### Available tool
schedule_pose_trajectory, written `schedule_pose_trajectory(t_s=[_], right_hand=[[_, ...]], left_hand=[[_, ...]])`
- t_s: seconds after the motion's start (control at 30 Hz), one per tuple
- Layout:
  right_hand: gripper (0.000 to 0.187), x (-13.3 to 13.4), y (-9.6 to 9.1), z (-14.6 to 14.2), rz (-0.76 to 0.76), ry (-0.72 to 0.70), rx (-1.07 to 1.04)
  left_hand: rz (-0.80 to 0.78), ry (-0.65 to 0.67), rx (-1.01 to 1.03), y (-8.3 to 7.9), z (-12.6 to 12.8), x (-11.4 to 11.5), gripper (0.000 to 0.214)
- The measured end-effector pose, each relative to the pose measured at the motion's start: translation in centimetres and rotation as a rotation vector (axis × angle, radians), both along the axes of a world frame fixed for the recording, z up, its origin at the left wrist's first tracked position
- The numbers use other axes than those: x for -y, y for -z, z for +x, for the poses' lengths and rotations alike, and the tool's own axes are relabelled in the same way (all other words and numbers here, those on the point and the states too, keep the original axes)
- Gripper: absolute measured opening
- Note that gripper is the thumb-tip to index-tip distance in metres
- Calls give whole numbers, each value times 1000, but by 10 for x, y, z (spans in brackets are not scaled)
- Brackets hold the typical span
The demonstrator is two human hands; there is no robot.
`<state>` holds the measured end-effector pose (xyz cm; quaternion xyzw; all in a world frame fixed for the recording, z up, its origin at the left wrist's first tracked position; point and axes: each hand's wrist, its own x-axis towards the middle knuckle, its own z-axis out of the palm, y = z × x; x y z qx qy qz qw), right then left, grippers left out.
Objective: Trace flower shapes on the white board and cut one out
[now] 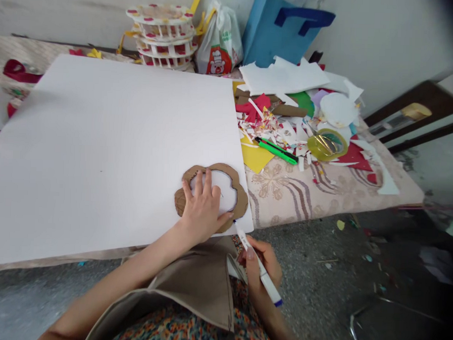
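A brown cardboard template (240,202), cut as a wavy ring with an open middle, lies flat near the lower right corner of a large white board (112,136). My left hand (203,209) rests across it with fingers spread, pressing on its ring and over the opening. In my right hand (262,263) is a white marker pen (262,270) with a blue end. Its tip meets the board's edge area just beside the template's lower right rim. A short dark line shows on the white inside the ring.
Right of the board lie paper scraps (269,122), a green utility knife (277,151), a roll of tape (327,144) with scissors on it, and white foam sheets (283,78). Behind stand a tiered white rack (160,36), a plastic bag (220,41) and a blue bag (276,33).
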<state>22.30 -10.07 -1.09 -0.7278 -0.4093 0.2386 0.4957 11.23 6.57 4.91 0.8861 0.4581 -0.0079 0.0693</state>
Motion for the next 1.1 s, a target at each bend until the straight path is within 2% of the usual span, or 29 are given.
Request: schedule_pose_trajectory(t_s=[0.17, 0.3, 0.53, 0.87, 1.1], right_hand=[[22, -3, -7, 1, 81, -101, 13], [24, -3, -11, 1, 31, -89, -49], [26, -3, -13, -3, 33, -91, 221], [22, 4, -15, -17, 60, -77, 333], [27, 9, -8, -23, 145, -149, 351]], left_hand=[[9, 6, -45, -4, 1, -1, 63], [18, 10, -60, -5, 2, -1, 66], [36, 22, -64, -4, 2, -2, 67], [36, 19, -93, -7, 3, -2, 69], [12, 16, -97, -10, 4, -2, 68]])
